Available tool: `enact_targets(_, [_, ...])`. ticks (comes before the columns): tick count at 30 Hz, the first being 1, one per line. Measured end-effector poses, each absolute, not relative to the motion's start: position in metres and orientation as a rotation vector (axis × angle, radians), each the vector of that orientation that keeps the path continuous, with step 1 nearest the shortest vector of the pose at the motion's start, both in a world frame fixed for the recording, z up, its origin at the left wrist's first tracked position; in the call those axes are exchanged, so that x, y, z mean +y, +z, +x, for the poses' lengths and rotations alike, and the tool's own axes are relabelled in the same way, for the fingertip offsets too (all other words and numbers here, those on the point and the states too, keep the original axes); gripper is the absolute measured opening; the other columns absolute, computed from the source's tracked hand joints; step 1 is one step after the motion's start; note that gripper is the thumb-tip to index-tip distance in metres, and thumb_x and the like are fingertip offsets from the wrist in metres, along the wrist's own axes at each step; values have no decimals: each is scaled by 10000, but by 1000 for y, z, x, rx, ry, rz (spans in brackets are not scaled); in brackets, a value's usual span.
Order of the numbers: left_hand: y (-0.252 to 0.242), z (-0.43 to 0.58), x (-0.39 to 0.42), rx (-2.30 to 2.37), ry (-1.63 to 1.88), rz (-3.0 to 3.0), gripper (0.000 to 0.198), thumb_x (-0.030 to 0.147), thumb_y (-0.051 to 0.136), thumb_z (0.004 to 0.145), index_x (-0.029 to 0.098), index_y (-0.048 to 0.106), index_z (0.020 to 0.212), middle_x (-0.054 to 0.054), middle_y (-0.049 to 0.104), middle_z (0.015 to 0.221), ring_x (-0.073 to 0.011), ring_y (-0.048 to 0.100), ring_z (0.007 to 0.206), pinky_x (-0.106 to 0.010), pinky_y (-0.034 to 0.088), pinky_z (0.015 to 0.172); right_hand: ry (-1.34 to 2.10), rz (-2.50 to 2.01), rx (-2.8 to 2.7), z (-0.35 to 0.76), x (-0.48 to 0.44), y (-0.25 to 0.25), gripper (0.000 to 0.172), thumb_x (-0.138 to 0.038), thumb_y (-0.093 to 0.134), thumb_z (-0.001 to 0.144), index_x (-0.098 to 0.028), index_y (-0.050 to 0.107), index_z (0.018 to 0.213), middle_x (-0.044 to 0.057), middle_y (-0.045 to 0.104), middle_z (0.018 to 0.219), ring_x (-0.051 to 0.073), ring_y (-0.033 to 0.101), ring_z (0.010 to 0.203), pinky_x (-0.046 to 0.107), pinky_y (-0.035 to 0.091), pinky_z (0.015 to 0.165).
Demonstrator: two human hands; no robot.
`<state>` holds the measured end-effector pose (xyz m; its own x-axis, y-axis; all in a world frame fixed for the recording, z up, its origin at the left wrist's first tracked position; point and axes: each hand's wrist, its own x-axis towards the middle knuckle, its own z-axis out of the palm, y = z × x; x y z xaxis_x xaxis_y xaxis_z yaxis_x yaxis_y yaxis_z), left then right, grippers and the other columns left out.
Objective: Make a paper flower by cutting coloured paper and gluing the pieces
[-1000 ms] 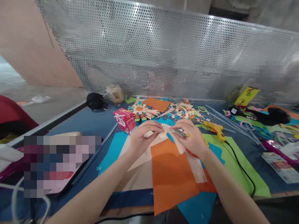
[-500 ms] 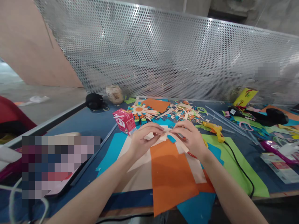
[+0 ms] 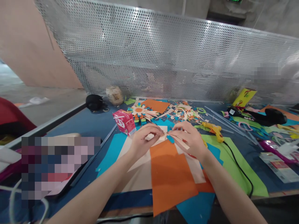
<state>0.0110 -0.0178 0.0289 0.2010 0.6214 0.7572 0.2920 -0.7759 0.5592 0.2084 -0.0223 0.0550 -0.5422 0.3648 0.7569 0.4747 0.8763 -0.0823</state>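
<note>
Both my hands meet over the sheets in the middle of the table. My left hand is closed in a pinch, its fingertips on the end of a small piece of cream paper. My right hand pinches a cream paper strip, whose free end sticks out below the fingers. A small blue paper piece hangs from it between the hands; how they join is hidden. Below lie an orange paper sheet and a cream sheet. Something red, partly hidden, shows under my right hand.
A yellow glue gun with a black cord rests on a green sheet. Left of my hands stands a pink box. Behind are a layered paper flower and a heap of paper scraps. A perforated metal screen closes the back.
The blue piece and cream strip have tilted slightly and shifted a little between my fingers. Both hands stay in nearly the same place.
</note>
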Motion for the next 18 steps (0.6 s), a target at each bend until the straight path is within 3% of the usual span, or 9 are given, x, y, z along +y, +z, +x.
enact_targets(14, [27,15,-20,906,1512,2157,121,117,517,757,195,602,719,-36,658,756,-132,607,774,-243,489,696,-88,-637,-2245,211,-17,52,154,-177,494,824,-233,631,868,51,623,871,154,546,826,303,461,747])
enact_targets(18, [27,19,-21,967,1427,2011,50,181,539,758,180,588,766,-40,631,782,-119,595,705,-215,487,590,-56,-678,-2183,207,-14,46,100,-231,538,818,-206,632,798,46,636,812,146,547,771,299,455,736])
